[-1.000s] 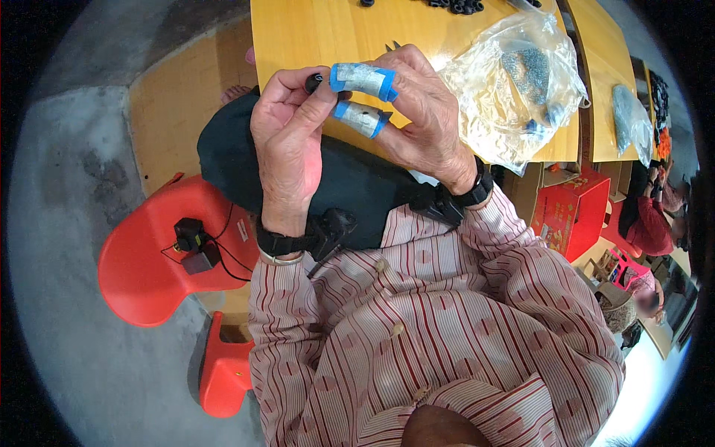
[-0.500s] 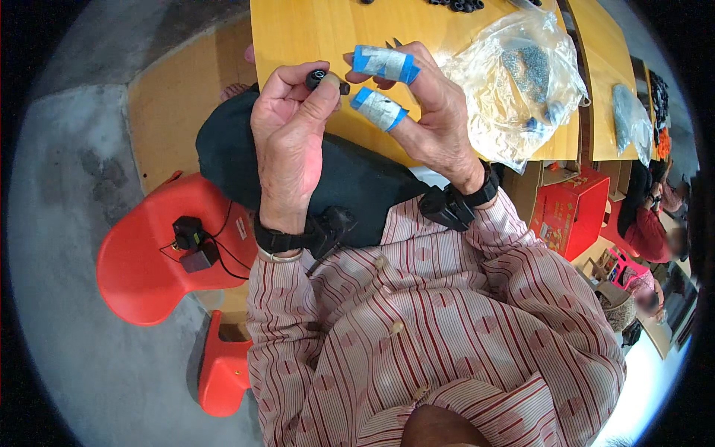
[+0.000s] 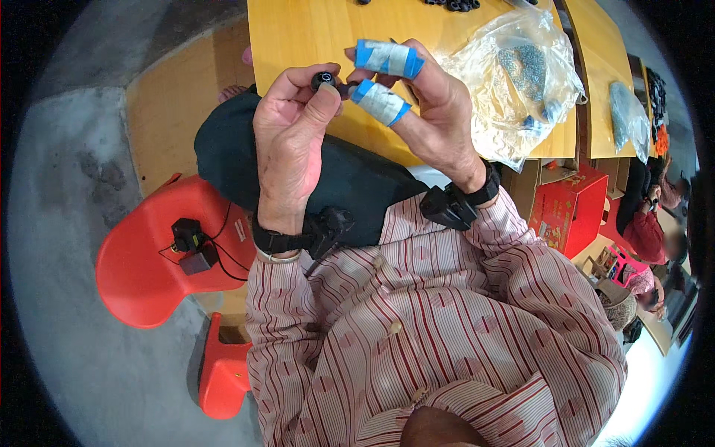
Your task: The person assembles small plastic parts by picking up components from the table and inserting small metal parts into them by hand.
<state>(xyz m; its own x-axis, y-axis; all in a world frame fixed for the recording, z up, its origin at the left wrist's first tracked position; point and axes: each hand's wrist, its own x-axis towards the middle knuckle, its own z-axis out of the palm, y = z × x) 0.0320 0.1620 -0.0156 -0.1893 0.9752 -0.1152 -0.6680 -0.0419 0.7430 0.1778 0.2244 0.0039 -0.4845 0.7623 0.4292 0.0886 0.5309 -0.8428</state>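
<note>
A small black part (image 3: 323,79) with a round head and a pale ring on its face is pinched between the thumb and fingers of my left hand (image 3: 292,134). A short dark stem sticks out from it to the right. My right hand (image 3: 439,112) has its thumb and forefinger wrapped in blue and whitish tape. These two fingertips close on the stem's end, though the exact contact is partly hidden. Both hands are raised over the near edge of the yellow table (image 3: 298,33).
A clear plastic bag (image 3: 477,97) with many small metallic pieces lies right of my right hand. Several black parts (image 3: 458,4) sit at the table's far edge. At left stands a red chair (image 3: 134,261) holding black devices and cables. A red box (image 3: 570,212) and other people are at right.
My right thumb and forefinger have come in to the stem's end, where a gap showed before. The left hand has shifted slightly right and turned the part's ringed face more into view.
</note>
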